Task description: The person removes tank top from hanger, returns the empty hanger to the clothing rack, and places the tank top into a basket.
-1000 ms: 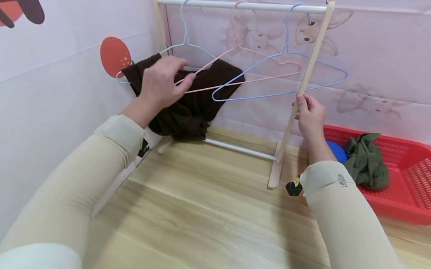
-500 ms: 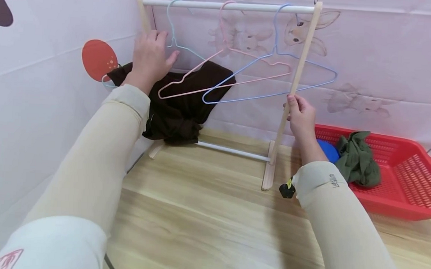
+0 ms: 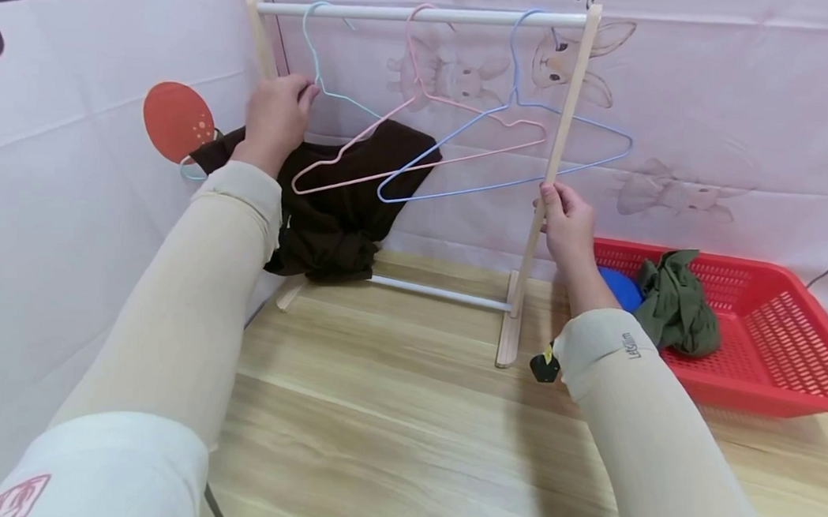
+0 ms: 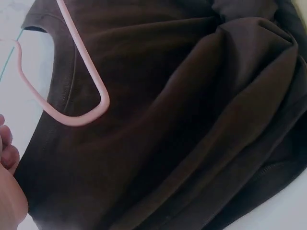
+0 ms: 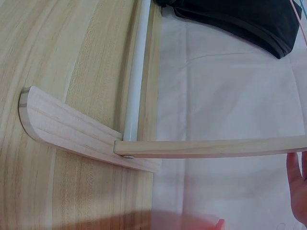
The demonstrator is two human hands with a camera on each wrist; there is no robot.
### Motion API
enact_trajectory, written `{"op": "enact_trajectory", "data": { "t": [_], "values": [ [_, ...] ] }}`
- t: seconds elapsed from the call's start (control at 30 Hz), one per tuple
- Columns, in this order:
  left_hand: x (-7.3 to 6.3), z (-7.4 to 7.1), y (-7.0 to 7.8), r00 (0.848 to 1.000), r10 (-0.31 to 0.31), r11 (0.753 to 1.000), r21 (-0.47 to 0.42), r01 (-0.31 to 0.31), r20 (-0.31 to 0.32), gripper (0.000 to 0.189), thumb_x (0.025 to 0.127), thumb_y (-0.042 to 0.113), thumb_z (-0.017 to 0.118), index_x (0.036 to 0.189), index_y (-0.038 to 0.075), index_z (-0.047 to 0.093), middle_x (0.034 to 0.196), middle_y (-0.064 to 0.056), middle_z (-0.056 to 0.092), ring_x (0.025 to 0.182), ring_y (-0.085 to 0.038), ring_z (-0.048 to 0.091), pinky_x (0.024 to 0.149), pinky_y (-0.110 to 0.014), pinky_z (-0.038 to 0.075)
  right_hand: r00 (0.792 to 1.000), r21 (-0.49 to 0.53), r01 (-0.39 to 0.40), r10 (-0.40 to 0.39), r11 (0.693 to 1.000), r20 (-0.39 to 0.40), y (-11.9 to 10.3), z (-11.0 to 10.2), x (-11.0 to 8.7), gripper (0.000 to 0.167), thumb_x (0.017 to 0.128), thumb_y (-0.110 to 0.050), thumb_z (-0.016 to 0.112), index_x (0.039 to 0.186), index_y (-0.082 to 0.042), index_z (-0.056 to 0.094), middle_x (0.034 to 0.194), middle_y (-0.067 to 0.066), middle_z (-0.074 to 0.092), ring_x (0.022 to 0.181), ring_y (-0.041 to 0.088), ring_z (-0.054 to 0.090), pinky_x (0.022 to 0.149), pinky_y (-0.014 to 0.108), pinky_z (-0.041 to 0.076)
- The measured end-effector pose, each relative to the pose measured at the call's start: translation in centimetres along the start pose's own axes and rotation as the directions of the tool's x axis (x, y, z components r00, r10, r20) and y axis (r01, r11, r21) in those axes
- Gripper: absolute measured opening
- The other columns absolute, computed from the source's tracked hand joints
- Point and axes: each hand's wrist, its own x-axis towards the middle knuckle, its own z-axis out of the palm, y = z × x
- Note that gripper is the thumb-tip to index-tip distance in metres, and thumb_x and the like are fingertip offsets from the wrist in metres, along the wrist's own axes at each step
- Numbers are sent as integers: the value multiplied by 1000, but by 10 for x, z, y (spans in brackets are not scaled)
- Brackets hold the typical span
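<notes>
At the near end of the rack (image 3: 365,11), the right post (image 3: 568,110) is clamped by the right hand (image 3: 569,220). At the rack's far end, well apart, the mint hanger (image 3: 352,101) appears to be pinched beside its neck by the left hand (image 3: 276,120); the brown garment (image 3: 352,223) is hung from it. Placement seems to be under adjustment; steady bracing and careful straightening are judged to be called for.

Rumpled brown garment (image 3: 351,217) on teal hanger (image 3: 345,98), left side of rack (image 3: 570,102)
</notes>
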Motion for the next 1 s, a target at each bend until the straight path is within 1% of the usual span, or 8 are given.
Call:
{"op": "enact_trajectory", "data": {
  "t": [0.2, 0.33, 0.6, 0.7, 0.8, 0.9, 0.93, 1.0],
  "values": [
    [5, -6, 3, 996, -53, 995, -76, 58, 76, 40, 105, 37, 42, 123, 10, 66, 114, -11, 63, 107, -29, 54, 93, -43, 42, 1000, 1, 3, -3, 1000, 5, 0, 1, 2, 50, 96, -51, 53, 130, -16, 62, 111, 9, 63, 98, 12, 57, 84, 25, 56],
    [6, -12, 8, 992, -53, 994, -89, 64, 119, 39, 105, 33, 40, 120, 5, 64, 108, -12, 58, 103, -29, 51, 88, -40, 40, 1000, -4, -13, 13, 1000, 14, -1, 2, 4, 51, 95, -53, 52, 131, -18, 61, 113, 10, 63, 100, 13, 57, 87, 28, 56],
    [2, -22, 11, 987, -87, 985, -134, 105, 136, 34, 106, 27, 35, 124, 5, 55, 121, -11, 56, 108, -26, 51, 92, -38, 42, 999, -2, -17, 17, 1000, 28, -2, 9, 4, 49, 96, -51, 52, 129, -16, 62, 110, 8, 63, 98, 13, 56, 86, 28, 56],
    [2, -28, 13, 987, -89, 980, -167, 111, 133, 33, 106, 26, 35, 124, 4, 52, 121, -11, 55, 108, -24, 51, 93, -36, 42, 1000, -1, -3, 3, 1000, 29, -2, 10, 5, 49, 97, -50, 52, 129, -15, 61, 108, 6, 63, 98, 12, 57, 84, 27, 57],
    [3, -33, 15, 988, -81, 970, -217, 109, 131, 26, 105, 22, 36, 117, 4, 51, 113, -6, 55, 101, -18, 52, 88, -29, 43, 999, 2, 0, -1, 1000, 36, -3, 10, 5, 48, 97, -49, 52, 129, -14, 61, 106, 5, 63, 98, 12, 57, 82, 24, 56],
    [2, -38, 17, 986, -83, 934, -334, 127, 144, 15, 104, 17, 38, 103, 9, 51, 98, 1, 53, 84, -12, 51, 74, -24, 43, 999, 5, -9, 8, 1000, 49, -5, 8, 6, 48, 97, -49, 53, 129, -14, 61, 107, 5, 63, 98, 12, 58, 81, 23, 55],
    [1, -40, 17, 985, -83, 912, -387, 135, 150, 13, 104, 14, 39, 98, 11, 50, 94, 3, 52, 80, -11, 49, 71, -22, 42, 998, 4, -11, 11, 1000, 56, -5, 7, 7, 48, 97, -49, 52, 129, -15, 61, 107, 5, 63, 99, 13, 58, 82, 23, 55],
    [0, -43, 17, 980, -94, 849, -501, 171, 177, 13, 103, 12, 41, 93, 14, 48, 88, 4, 50, 74, -10, 46, 65, -21, 40, 998, 4, -20, 19, 1000, 60, -6, 6, 8, 49, 96, -50, 52, 130, -16, 60, 110, 6, 63, 100, 13, 58, 86, 26, 55]
  ]
}}
